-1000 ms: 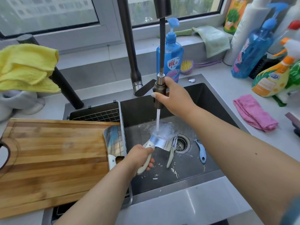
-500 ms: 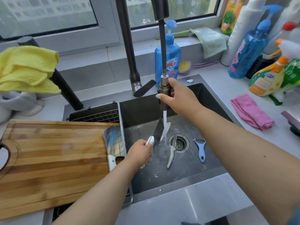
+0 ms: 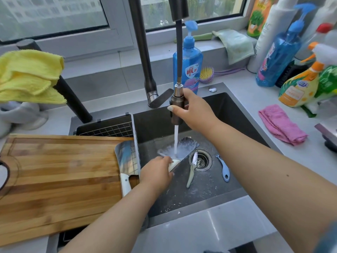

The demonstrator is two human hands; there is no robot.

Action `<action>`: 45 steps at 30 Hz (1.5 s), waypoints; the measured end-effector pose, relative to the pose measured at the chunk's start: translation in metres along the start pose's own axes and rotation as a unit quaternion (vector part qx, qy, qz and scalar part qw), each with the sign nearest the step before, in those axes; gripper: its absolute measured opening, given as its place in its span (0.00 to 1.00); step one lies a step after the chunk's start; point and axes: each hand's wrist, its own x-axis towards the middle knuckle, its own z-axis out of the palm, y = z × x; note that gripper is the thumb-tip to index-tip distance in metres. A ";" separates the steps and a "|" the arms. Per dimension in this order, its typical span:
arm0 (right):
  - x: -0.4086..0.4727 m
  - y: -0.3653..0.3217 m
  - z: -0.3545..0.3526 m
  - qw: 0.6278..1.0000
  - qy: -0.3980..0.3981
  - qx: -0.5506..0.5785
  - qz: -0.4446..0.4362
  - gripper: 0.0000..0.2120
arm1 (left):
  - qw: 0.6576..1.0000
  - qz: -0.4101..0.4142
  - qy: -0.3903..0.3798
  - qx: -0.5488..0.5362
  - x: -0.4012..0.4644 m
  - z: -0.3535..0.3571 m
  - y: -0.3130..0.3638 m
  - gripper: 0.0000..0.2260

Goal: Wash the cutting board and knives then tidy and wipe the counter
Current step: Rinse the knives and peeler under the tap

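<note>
My left hand (image 3: 156, 173) grips the pale handle of a wide-bladed knife (image 3: 184, 147) over the dark sink (image 3: 235, 114). Its blade lies flat under the water stream. My right hand (image 3: 196, 111) holds the pull-out spray head (image 3: 176, 105) of the tap above it. A small paring knife (image 3: 191, 172) lies by the drain, and a blue peeler (image 3: 224, 170) lies to its right. A cleaver (image 3: 126, 157) with a white handle rests on the right end of the wooden cutting board (image 3: 58, 176), which spans the sink's left part.
A blue dish soap bottle (image 3: 188, 64) stands behind the sink. On the right counter lies a pink cloth (image 3: 280, 125), with spray bottles (image 3: 300, 83) behind it. Yellow cloths (image 3: 29, 75) hang at far left. A wire rack (image 3: 107, 128) sits behind the board.
The left hand has turned the knife from edge-up to flat under the stream, so water now splashes across the blade. The right hand has kept the spray head in about the same place.
</note>
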 end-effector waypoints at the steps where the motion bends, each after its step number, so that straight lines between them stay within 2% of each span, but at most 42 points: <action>1: 0.000 0.000 0.001 1.000 0.000 0.002 -0.001 0.16 | 1.000 0.004 0.000 0.004 0.000 0.000 0.000 0.19; 17: 0.014 0.013 -0.023 0.996 0.022 -0.085 -0.011 0.17 | 1.000 0.022 0.008 0.016 -0.014 -0.001 -0.004 0.18; 21: 0.012 0.011 -0.020 0.997 0.017 -0.078 -0.009 0.18 | 1.000 0.018 0.009 0.010 -0.016 -0.003 -0.005 0.18; 25: 0.006 0.007 -0.014 0.998 0.011 -0.058 -0.010 0.13 | 1.000 0.014 0.003 0.011 -0.016 -0.004 -0.006 0.18; 32: 0.002 0.001 -0.002 1.000 -0.010 -0.002 0.001 0.17 | 1.000 0.017 -0.001 0.022 -0.013 -0.005 -0.006 0.17; 45: 0.009 0.007 -0.019 0.997 0.007 -0.073 -0.009 0.17 | 1.000 0.020 -0.006 -0.002 -0.016 -0.006 -0.004 0.18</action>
